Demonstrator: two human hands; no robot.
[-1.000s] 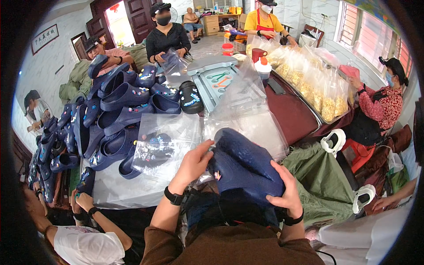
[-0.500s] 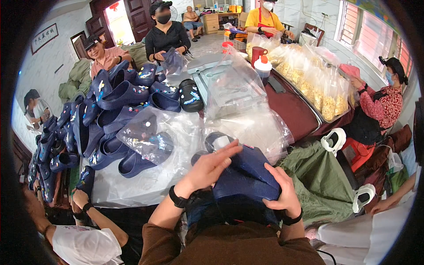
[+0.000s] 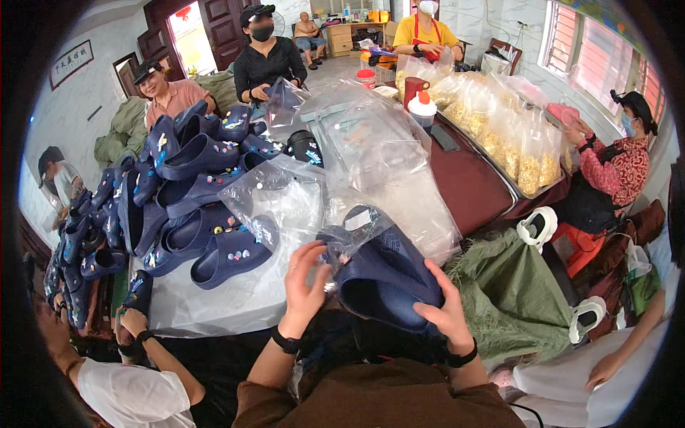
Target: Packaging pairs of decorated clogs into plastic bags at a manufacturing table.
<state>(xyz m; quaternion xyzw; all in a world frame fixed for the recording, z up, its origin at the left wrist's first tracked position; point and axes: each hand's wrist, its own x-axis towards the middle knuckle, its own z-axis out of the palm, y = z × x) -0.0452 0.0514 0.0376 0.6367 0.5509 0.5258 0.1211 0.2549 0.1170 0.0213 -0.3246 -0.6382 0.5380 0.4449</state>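
My right hand (image 3: 448, 307) grips a pair of navy blue clogs (image 3: 389, 282) near the table's front edge. Its thumb lies over the near clog's rim, with fingers along the outer side. A clear plastic bag (image 3: 275, 192) stretches across the table and over the clogs' far end, where a white label (image 3: 357, 220) shows. At the left side of the clogs, my left hand (image 3: 305, 282) has its fingers curled at the bag's loose edge. Just left of the bag sits another navy clog (image 3: 232, 257) with small coloured charms.
A heap of navy clogs (image 3: 196, 157) fills the table's left. Clear bags (image 3: 407, 192) lie stacked ahead, beside a white-and-red bottle (image 3: 422, 107) and a tray of filled bags (image 3: 524, 160). A green sack (image 3: 506, 299) hangs at right. Co-workers surround the table; one person's hands (image 3: 132, 324) are at lower left.
The clogs have turned so an opening faces me. My left hand has moved off their top to the left. The clear bag has shifted right, over the clogs' far end.
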